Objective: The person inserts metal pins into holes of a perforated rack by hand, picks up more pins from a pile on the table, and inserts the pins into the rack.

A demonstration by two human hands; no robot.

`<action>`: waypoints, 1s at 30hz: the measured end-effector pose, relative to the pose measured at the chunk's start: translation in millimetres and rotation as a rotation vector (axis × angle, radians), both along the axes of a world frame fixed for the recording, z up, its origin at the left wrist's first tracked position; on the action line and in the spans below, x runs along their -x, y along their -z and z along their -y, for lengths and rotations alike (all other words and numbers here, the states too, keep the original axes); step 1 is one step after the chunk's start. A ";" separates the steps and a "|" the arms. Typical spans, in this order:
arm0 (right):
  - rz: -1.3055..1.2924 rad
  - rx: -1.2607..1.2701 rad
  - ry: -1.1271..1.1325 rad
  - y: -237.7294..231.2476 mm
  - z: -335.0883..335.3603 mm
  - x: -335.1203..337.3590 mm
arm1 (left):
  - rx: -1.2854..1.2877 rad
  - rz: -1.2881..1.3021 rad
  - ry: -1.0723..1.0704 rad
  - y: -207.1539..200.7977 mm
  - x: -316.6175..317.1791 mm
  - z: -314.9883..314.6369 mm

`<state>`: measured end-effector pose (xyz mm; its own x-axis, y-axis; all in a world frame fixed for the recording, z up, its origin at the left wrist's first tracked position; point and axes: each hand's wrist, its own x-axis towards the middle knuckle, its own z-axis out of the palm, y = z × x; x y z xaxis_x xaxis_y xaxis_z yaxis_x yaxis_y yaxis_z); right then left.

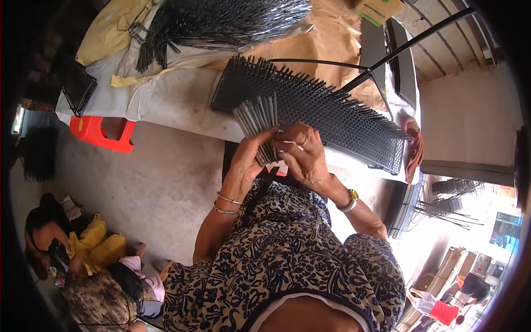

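A fanned bundle of thin grey-black rods [258, 117] is gripped in my left hand [243, 157], with the thumb across its near side. My right hand [303, 152] is closed at the bundle's right side, its fingers curled and pinched together; what lies between those fingertips is hidden. Just beyond both hands a long black perforated rack [326, 108] lies at a slant on the table. Many short dark rods [287, 72] stick up in a row along its far edge.
A large heap of shiny black rods [221, 22] covers the far part of the pale cloth-covered table [182, 97]. Black metal bars [409, 47] rise over the rack. A red plastic stool [102, 133] stands under the table's left edge. Another person [99, 299] sits at lower left beside yellow sacks [102, 243].
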<state>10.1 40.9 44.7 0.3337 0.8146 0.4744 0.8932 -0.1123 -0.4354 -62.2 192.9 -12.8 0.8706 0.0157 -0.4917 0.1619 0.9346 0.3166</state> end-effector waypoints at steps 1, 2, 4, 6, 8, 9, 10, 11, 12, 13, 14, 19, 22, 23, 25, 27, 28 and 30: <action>-0.284 -0.111 0.117 3.4 -0.7 2.6 | -0.074 0.022 0.034 -4.7 1.1 -0.6; -0.460 -0.153 0.216 3.4 0.0 -2.9 | -0.075 0.023 0.039 -10.0 1.2 0.5; -0.789 -0.240 0.328 -13.0 -9.9 -20.6 | -0.243 0.023 0.057 -21.9 2.7 2.9; -0.925 -0.124 0.325 -16.6 -13.7 -40.3 | -0.271 0.022 0.089 -24.4 2.9 4.3; -1.047 -0.130 0.290 -22.7 -20.3 -48.9 | -0.291 0.040 0.104 -24.7 3.4 7.0; -1.078 -0.020 0.231 -21.9 -20.9 -56.2 | -0.309 0.026 0.111 -25.1 4.1 8.3; -1.107 0.094 0.171 -20.5 -21.0 -60.6 | -0.325 0.011 0.118 -25.0 5.0 9.7; -1.060 0.108 0.191 -19.6 -22.0 -61.5 | -0.351 0.002 0.120 -25.6 4.8 9.9; -1.061 0.110 0.193 -22.2 -21.5 -64.0 | -0.349 0.001 0.120 -27.2 4.4 10.1; -1.036 0.170 0.185 -29.7 -21.5 -65.9 | -0.360 -0.019 0.111 -30.0 4.3 10.1; -1.009 0.230 0.178 -33.5 -21.7 -67.3 | -0.370 -0.038 0.103 -31.1 4.5 10.2; -1.082 0.228 0.170 -30.7 -23.4 -69.8 | -0.394 -0.050 0.069 -23.7 7.3 12.0; -1.104 0.202 0.170 -29.6 -25.5 -69.9 | -0.419 -0.049 0.029 -23.2 7.0 12.6; -1.119 0.186 0.172 -28.8 -26.1 -69.7 | -0.422 -0.047 0.019 -23.6 7.1 12.4; -1.130 0.163 0.160 -25.0 -26.4 -69.7 | -0.417 -0.050 0.015 -22.9 8.0 11.8; -1.141 0.139 0.147 -24.3 -27.3 -70.1 | -0.412 -0.053 0.011 -22.8 8.2 10.0; -1.142 0.139 0.153 -24.1 -27.5 -69.9 | -0.428 -0.070 0.010 -23.1 8.9 8.9; -1.144 0.140 0.159 -23.9 -28.0 -68.9 | -0.444 -0.087 0.009 -25.3 9.5 8.2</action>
